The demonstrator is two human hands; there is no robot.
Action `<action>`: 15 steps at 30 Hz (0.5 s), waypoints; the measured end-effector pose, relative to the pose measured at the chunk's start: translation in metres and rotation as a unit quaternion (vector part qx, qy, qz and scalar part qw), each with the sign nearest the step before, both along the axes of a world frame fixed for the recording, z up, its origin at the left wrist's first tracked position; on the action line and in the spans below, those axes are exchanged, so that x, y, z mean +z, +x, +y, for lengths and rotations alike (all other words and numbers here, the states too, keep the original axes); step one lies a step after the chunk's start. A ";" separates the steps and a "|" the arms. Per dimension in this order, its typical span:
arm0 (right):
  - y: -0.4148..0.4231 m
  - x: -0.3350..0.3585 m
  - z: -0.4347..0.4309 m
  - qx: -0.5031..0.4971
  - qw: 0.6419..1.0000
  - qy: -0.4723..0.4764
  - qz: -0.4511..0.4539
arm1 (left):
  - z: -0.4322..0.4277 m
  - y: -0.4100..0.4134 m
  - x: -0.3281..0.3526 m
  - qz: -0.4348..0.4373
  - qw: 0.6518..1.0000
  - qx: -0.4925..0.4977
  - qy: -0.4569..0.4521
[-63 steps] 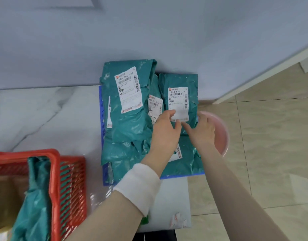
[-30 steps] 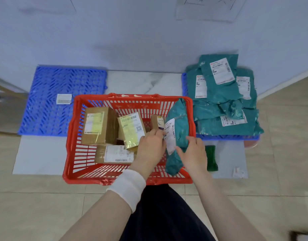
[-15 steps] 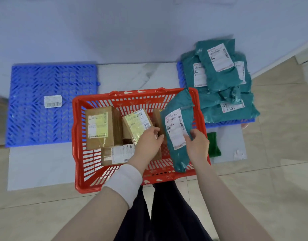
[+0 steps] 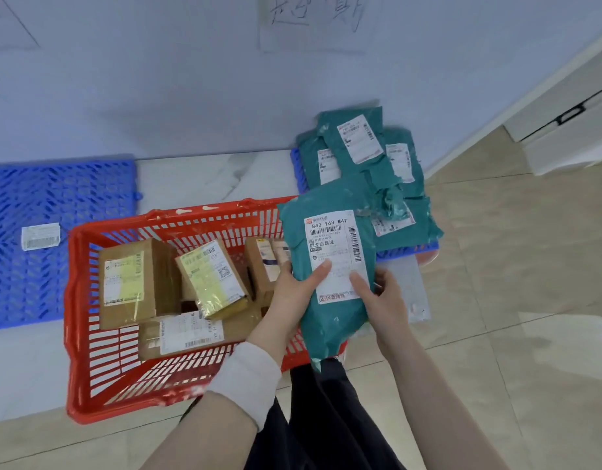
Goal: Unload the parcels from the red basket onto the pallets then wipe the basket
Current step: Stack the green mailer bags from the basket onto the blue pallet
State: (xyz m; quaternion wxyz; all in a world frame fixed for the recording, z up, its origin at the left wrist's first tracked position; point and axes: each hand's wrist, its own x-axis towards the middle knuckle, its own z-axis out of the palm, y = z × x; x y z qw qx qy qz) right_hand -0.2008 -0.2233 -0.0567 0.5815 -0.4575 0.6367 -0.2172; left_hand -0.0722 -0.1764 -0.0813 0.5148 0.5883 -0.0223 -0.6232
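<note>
Behind held teal parcel [image 4: 330,266], basket [image 4: 89,334] rt side hidden, maybe w/ boxes.

Two hands, left hand [image 4: 294,288] and right hand [image 4: 382,300], gripping a green bag parcel [image 4: 330,276] above the red basket [image 4: 89,334]. Brown boxes [image 4: 137,279] inside the basket. More green bags [image 4: 364,157] piled on the right blue pallet [image 4: 408,249]. Left blue pallet [image 4: 55,198] with only a small white label [image 4: 41,236].

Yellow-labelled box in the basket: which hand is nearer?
Left. The left hand grips the teal parcel at its left edge, just right of the yellow-labelled box. The right hand holds the parcel's far edge, beyond the red basket.
</note>
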 end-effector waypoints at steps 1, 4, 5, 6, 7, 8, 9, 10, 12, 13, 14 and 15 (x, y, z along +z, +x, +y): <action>-0.013 0.002 -0.008 -0.015 1.000 0.001 -0.023 | -0.011 -0.014 0.004 -0.011 1.000 -0.003 -0.016; -0.056 -0.004 -0.037 -0.029 0.996 0.009 -0.081 | -0.046 -0.061 0.006 -0.081 0.996 -0.018 -0.026; -0.071 -0.006 -0.047 -0.024 0.996 0.013 -0.084 | -0.056 -0.077 0.005 -0.095 0.995 -0.013 -0.014; -0.091 -0.009 -0.060 -0.024 0.996 0.012 -0.084 | -0.069 -0.097 0.003 -0.103 0.995 -0.010 -0.008; -0.104 -0.012 -0.069 -0.022 0.997 0.014 -0.078 | -0.077 -0.113 0.000 -0.103 0.995 -0.007 -0.001; -0.112 -0.015 -0.074 -0.019 0.997 0.016 -0.072 | -0.079 -0.121 -0.003 -0.099 0.995 -0.009 0.011; -0.124 -0.018 -0.080 -0.025 0.997 0.021 -0.069 | -0.083 -0.133 -0.006 -0.096 0.995 -0.018 0.023; -0.135 -0.021 -0.088 -0.035 0.996 0.026 -0.074 | -0.088 -0.145 -0.009 -0.095 0.995 -0.027 0.029; -0.147 -0.030 -0.106 -0.052 0.995 0.030 -0.084 | -0.098 -0.162 -0.014 -0.101 0.994 -0.040 0.031; -0.149 -0.036 -0.115 -0.052 0.994 0.031 -0.087 | -0.105 -0.166 -0.018 -0.109 0.993 -0.039 0.036; -0.148 -0.040 -0.124 -0.049 0.994 0.033 -0.087 | -0.112 -0.167 -0.021 -0.116 0.992 -0.033 0.040; -0.146 -0.044 -0.134 -0.044 0.994 0.037 -0.089 | -0.121 -0.166 -0.022 -0.124 0.991 -0.024 0.041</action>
